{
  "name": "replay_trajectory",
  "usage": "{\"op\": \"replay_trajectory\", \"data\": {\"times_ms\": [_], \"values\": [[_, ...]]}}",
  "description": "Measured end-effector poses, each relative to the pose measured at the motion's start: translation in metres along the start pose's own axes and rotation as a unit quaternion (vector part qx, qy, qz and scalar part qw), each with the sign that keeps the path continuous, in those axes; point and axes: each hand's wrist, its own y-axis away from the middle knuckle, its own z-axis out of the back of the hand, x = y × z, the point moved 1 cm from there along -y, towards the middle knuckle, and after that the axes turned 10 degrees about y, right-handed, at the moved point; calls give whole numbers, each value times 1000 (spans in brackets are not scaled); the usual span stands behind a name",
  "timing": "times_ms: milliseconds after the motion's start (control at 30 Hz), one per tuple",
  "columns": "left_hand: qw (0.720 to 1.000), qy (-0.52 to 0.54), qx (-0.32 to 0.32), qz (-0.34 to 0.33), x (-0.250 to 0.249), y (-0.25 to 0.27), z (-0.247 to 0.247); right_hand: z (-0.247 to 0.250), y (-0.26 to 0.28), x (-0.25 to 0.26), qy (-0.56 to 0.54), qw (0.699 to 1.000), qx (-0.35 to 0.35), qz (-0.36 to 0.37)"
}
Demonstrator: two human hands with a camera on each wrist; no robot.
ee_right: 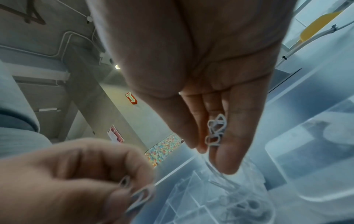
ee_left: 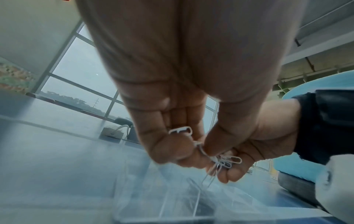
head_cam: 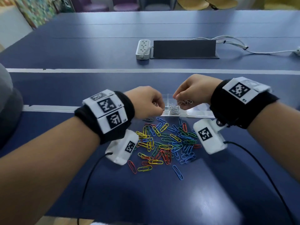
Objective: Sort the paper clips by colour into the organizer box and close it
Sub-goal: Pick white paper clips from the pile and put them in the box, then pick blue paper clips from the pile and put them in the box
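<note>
Both hands hover over the clear box [head_cam: 172, 112], which sits open on the blue surface [head_cam: 97, 82] just beyond the pile of coloured clips [head_cam: 165, 143]. The right hand [head_cam: 193, 92] has its fingers [ee_right: 228, 151] pinching a bunch of white clips [head_cam: 185, 102] above a compartment that already holds white ones. The left hand [head_cam: 146, 101], curled, grips a few more white clips. A power strip [head_cam: 143, 49] lies farther off.

Office meeting room: long blue table [head_cam: 97, 46], power strip [head_cam: 142, 48] (chairs [head_cam: 126, 5] behind).
</note>
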Motion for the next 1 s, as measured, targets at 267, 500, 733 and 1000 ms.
{"op": "replay_trajectory", "data": {"times_ms": [267, 500, 733, 1000], "values": [[998, -55, -42, 12, -25, -43, -3, 8, -5, 10, -124, 991, 16, -53], [998, -37, -43, 18, -30, -49, -9, 6, -7, 5, -126, 991, 20, -51], [998, 35, -34, 28, -28, -46, -14, 5, -3, 1, -125, 991, 7, -46], [982, 175, -48, 55, -17, -42, -18, -4, 8, -3, 90, 995, -30, 14]]}}
